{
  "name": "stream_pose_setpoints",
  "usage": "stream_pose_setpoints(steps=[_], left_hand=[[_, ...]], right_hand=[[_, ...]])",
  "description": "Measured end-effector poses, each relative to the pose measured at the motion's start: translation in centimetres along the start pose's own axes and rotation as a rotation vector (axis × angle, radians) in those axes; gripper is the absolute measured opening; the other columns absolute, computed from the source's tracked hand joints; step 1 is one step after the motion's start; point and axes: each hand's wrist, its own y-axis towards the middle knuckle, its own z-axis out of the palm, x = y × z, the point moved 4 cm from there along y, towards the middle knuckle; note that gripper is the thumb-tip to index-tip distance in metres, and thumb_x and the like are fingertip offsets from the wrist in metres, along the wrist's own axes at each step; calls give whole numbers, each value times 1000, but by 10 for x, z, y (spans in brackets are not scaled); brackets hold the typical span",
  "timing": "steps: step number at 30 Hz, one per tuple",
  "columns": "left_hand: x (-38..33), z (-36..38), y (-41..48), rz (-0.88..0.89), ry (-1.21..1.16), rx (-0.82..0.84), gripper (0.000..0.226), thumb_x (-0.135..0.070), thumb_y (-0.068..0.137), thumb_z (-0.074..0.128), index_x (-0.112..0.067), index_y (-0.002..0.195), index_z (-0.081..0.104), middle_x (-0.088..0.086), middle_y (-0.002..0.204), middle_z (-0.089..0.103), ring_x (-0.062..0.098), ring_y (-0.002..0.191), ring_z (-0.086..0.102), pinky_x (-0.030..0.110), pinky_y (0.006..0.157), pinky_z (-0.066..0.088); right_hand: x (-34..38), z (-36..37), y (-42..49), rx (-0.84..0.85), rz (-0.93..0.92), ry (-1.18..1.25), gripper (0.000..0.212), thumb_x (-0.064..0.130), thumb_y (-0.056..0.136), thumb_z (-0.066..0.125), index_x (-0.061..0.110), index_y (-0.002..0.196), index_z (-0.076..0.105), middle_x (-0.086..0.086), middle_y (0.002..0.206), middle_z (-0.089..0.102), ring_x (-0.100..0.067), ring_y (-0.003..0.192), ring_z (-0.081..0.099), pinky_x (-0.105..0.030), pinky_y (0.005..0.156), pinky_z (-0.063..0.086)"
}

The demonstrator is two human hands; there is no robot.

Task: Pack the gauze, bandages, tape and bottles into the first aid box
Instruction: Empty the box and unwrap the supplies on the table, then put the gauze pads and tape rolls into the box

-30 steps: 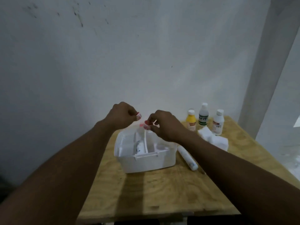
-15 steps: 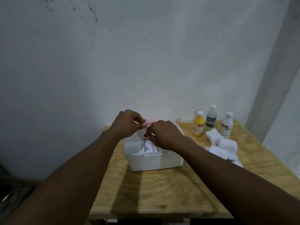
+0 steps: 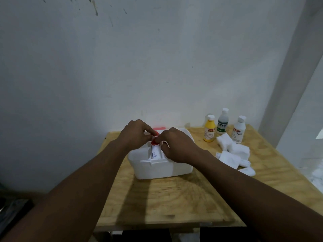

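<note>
Left hand [image 3: 134, 135], right hand [image 3: 176, 145]: fingers curled over box [image 3: 157, 170] | grip unclear | roll [image 3: 154, 152] looks light, squashy | pinch its sides

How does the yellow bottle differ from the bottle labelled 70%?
The yellow bottle has a yellow body; the 70% bottle is whitish. The yellow bottle stands leftmost, nearest the first aid box; the 70% bottle stands rightmost. Both are upright, white-capped, not yet packed.

Box [image 3: 157, 167] on table [image 3: 174, 203]; bottles [image 3: 222, 122] behind gauze [image 3: 233, 151], at its right.
</note>
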Motion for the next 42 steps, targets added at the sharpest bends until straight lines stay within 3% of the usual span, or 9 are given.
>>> stream_pose_setpoints(steps=[4,8,19,23,28,31,34,39,42], left_hand=[[-1,4,-2,8,-42,-55,15,-23,84,79,-27,98,82,0,100,78,10,85,60,23,75,41],[0,8,-3,0,-79,-74,15,-21,84,77,-24,98,82,1,99,79,16,93,69,24,78,47],[-8,8,-5,19,37,-14,17,-18,89,70,-20,103,81,4,104,76,13,89,61,27,81,49],[-20,3,3,4,116,-87,23,-25,89,66,-21,109,78,2,113,72,20,104,65,34,87,54],[-81,10,24,180,113,-129,26,-20,86,62,-27,107,74,-2,105,67,20,97,65,39,84,55],[-129,32,38,307,124,-61,31,-16,87,59,-26,114,71,0,112,66,22,102,64,41,86,54],[-165,68,51,358,211,87,40,-17,88,61,-28,127,62,1,126,60,24,113,59,43,91,52],[-191,127,65,430,383,275,64,-12,88,64,-34,145,44,-3,148,47,23,128,52,44,94,53],[-198,142,69,481,472,322,71,-5,87,62,-32,149,39,-2,154,42,24,132,48,45,94,53]], right_hand=[[0,-1,-1,-23,-27,-1,37,17,88,50,30,113,74,-1,113,72,-21,101,55,-41,86,51],[-1,-3,-2,-41,-49,-24,35,18,89,50,29,114,73,-3,114,67,-22,105,51,-39,87,48],[-8,-8,-2,-57,-20,33,33,18,87,52,26,109,75,-4,107,70,-20,98,59,-38,85,51],[-28,-38,-10,-137,27,62,27,14,84,56,17,104,74,-4,99,72,-17,89,64,-35,84,52],[-91,-102,-36,-271,219,52,22,8,79,59,16,92,75,-1,89,73,-12,78,62,-31,79,53],[-131,-128,-60,-180,395,-1,19,11,81,60,18,95,71,0,92,69,-16,84,63,-30,76,50],[-163,-132,-86,11,519,-78,25,15,81,64,17,106,69,-5,108,68,-20,93,63,-29,79,49],[-186,-104,-117,171,545,-122,52,22,80,74,18,128,56,-4,121,60,-16,99,55,-22,82,40],[-195,-87,-122,139,521,-145,47,23,80,73,15,125,59,-5,119,60,-22,108,57,-26,86,44]])
